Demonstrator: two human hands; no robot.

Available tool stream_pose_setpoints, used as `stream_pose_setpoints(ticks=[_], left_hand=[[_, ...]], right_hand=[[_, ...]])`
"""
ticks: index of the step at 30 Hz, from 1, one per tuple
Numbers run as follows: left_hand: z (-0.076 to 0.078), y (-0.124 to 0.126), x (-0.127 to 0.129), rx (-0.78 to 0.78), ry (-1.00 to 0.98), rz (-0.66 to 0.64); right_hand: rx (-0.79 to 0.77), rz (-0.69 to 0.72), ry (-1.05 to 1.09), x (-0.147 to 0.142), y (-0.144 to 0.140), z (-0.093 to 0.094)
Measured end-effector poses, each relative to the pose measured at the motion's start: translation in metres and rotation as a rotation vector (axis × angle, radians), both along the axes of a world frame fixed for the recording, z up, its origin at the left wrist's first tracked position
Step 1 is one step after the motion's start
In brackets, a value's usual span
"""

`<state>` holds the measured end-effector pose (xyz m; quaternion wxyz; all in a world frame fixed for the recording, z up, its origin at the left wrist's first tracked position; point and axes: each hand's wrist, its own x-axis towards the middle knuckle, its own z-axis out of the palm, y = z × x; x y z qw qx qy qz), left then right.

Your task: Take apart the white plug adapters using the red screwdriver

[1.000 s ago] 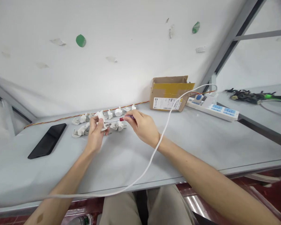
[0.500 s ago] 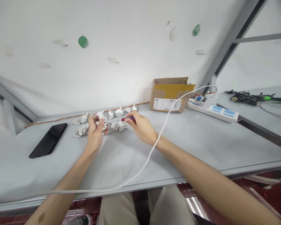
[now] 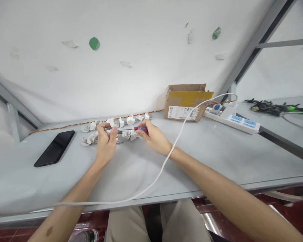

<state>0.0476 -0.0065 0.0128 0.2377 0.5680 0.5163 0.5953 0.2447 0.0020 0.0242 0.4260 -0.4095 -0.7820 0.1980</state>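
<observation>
White plastic shows between the fingers of the left hand (image 3: 106, 143), which is curled shut around a small plug (image 3: 108, 131) and holds it just above the table (image 3: 217, 151). The right hand (image 3: 154, 138) pinches a screwdriver (image 3: 135, 129) by its red and purple handle, fingers closed tight on it, and the metal shaft runs level from there to the plug, its tip meeting the plug in the left hand's grasp. Whether the tip sits in a screw is too small to tell.

Around the plug lie more of the same kind: loose plugs (image 3: 130, 120) in a ragged row just behind it, a few others just left of it and some between the two hands, all resting on the table. A thin red and yellow wire (image 3: 65, 126) runs along the table's back edge behind the plug. Well left of the plug a black phone (image 3: 55, 148) lies flat, screen dark. A white cable (image 3: 171, 151) crosses the right wrist, passes right of the plug and sweeps toward the table's front edge on one side and up toward a power strip (image 3: 238, 121) far to the plug's right on the other. Between the plug and the power strip, against the white wall, stands an open cardboard box (image 3: 185, 101) with a printed label on its front.
</observation>
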Motion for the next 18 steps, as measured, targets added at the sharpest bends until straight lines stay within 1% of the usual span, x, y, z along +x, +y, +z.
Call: stream_pose_setpoints(ticks=[4,7,11,14,18], left_hand=[[0.001,-0.004,0.001,-0.017,0.037,-0.007],[0.002,-0.006,0.001,0.006,0.069,-0.01],[0.004,-0.007,0.001,0.055,0.073,-0.001],[0.004,-0.007,0.0,0.116,0.159,0.053],[0.004,-0.008,0.002,0.183,0.282,0.075]], right_hand=[[0.042,-0.037,-0.008,0.001,0.005,-0.001],[0.015,-0.046,-0.042,0.002,0.005,-0.002],[-0.028,0.005,-0.031,0.003,0.003,-0.003],[0.019,0.03,-0.024,0.004,0.006,-0.005],[0.089,-0.014,-0.072,0.006,0.013,-0.01]])
